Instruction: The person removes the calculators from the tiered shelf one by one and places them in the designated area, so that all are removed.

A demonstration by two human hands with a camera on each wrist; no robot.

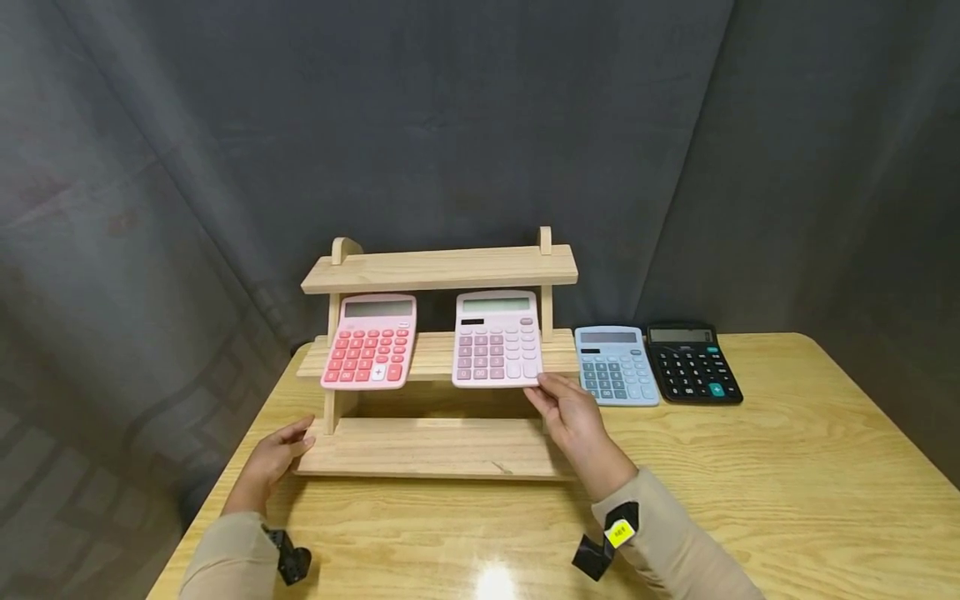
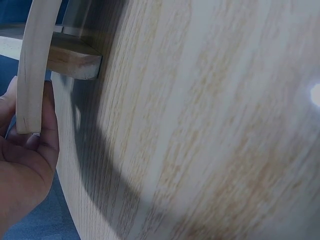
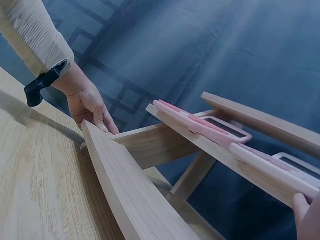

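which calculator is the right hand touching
The lilac-keyed calculator on the middle shelf: the right hand holds its lower right corner, while the coral-keyed calculator, blue calculator and black calculator are untouched.

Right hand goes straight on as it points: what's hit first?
The pale purple calculator; the right hand touches its lower right corner. Behind that, probably the middle shelf, though depth is hard to judge.

The shelf [image 1: 431,450] is smooth, dull wood with fine lines. The surface [image 1: 795,467] looks like shiny wood with wavy lines. The calculators [image 1: 497,340] are smooth plastic. The curtain [image 1: 450,125] is dull cloth; the sleeves [image 1: 234,554] are cloth too.
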